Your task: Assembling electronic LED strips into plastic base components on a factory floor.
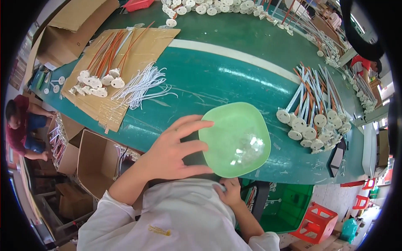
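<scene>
The green bowl [222,129] is over the surface's [188,69] near edge, right of the left grip [176,146], whose spread fingers meet its rim; whether clamped, I cannot tell. The right grip [231,192] curls below the bowl, contents unclear.

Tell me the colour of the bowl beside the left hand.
The bowl is plain light green; it shows in the head view.

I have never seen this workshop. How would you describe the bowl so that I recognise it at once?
Find the large green table, at its edge nearest the white shirt. There the spread left hand touches the bowl. Unlike the neighbouring strips and disc-ended rods, it is pale green, rounded-square, and holds shiny clear bits.
</scene>
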A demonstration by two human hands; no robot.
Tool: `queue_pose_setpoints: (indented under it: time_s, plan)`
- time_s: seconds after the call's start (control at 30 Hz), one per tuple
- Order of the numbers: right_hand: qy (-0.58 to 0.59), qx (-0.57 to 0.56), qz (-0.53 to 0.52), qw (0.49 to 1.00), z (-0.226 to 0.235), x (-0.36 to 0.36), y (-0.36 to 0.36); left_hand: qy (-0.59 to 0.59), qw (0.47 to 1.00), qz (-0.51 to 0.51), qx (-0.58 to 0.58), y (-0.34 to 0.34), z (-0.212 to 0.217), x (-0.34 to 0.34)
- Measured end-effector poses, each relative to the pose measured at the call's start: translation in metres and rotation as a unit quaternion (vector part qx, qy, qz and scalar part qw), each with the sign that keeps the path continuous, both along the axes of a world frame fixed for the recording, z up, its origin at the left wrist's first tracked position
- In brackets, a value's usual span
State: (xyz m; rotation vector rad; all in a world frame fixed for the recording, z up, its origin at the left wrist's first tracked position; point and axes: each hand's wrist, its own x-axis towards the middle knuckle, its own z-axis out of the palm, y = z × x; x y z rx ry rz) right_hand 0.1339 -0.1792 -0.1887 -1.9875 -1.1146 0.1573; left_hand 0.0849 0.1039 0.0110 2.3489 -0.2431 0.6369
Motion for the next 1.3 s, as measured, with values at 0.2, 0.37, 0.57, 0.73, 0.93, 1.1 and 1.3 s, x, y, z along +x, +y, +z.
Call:
queue_pose_setpoints:
  time_s: [0.2, 0.37, 0.57, 0.73, 0.93, 1.1, 1.3]
  plan:
    - [-0.006, 0.001, 0.01, 1.0, 0.003, 0.015, 0.007, -0.001, 1.0, 0.009, 0.009, -0.004, 0.0, 0.0]
    - [0.049, 0.059, -0.063, 0.995, -0.008, 0.017, 0.008, 0.003, 1.0, 0.008, -0.002, -0.006, -0.003, -0.002]
    - [0.534, 0.316, -0.224, 0.752, -0.034, 0.025, -0.008, 0.01, 1.0, 0.005, -0.008, -0.006, -0.002, -0.003]
    - [0.697, 0.308, -0.277, 0.585, -0.005, 0.021, -0.018, 0.003, 1.0, 0.005, 0.001, -0.005, 0.002, -0.003]
    - [0.755, 0.331, -0.29, 0.486, -0.013, 0.03, -0.021, -0.004, 1.0, -0.001, 0.011, -0.007, 0.002, -0.001]
    - [0.776, 0.345, -0.316, 0.423, 0.016, 0.033, -0.023, -0.007, 1.0, -0.007, 0.006, -0.005, 0.004, 0.0]
    - [0.662, 0.255, -0.193, 0.678, 0.165, -0.001, -0.014, -0.004, 1.0, -0.006, 0.008, -0.004, 0.002, -0.001]
